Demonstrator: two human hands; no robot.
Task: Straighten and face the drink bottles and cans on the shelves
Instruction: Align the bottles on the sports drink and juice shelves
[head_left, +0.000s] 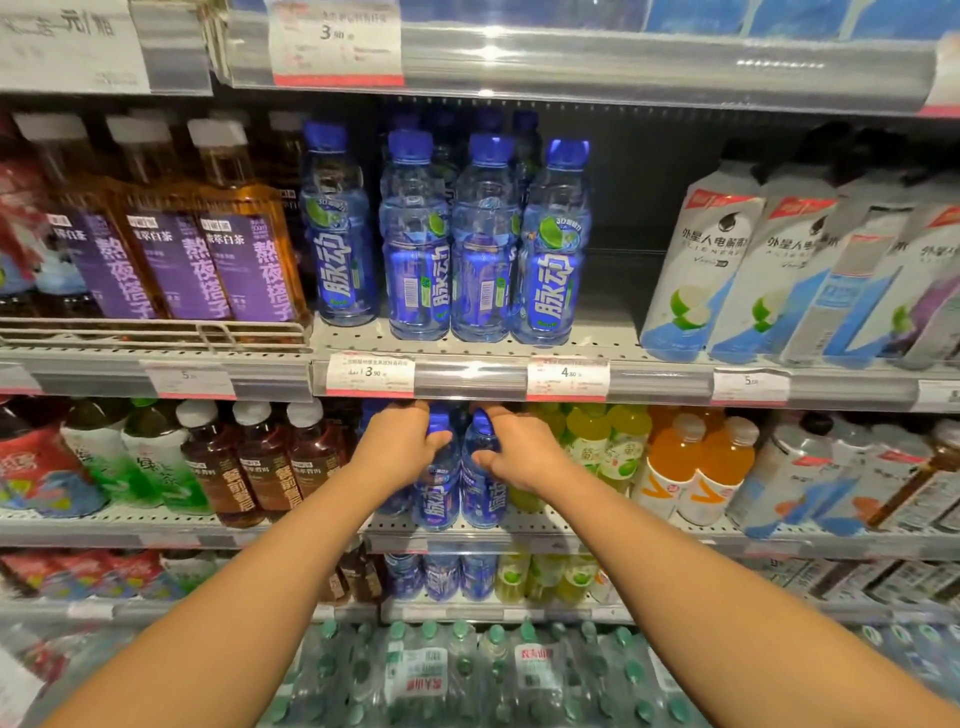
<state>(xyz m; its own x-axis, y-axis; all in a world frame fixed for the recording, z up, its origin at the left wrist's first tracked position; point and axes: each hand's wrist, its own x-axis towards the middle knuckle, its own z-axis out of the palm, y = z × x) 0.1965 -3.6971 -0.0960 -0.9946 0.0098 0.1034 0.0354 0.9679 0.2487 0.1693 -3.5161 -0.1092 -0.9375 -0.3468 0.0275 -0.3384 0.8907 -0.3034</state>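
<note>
Both hands were on 2nd shelf (519, 530), each wrapped round an upright blue bottle: left hand (400, 447) on left bottle (436, 493), right hand (524, 452) on right bottle (483, 493). Bottles touching, axes vertical, labels approx fwd; left prob. needs slight twist.

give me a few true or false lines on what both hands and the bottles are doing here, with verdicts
1. Each hand grips a blue-capped clear blue plastic bottle: left hand, right hand. True.
2. The left blue bottle and right blue bottle lie flat. False: both stand upright.
3. Orange juice bottles stand right of the hands. True.
4. All four front bottles on the upper shelf show their front labels. False: the middle two show barcodes.
</note>
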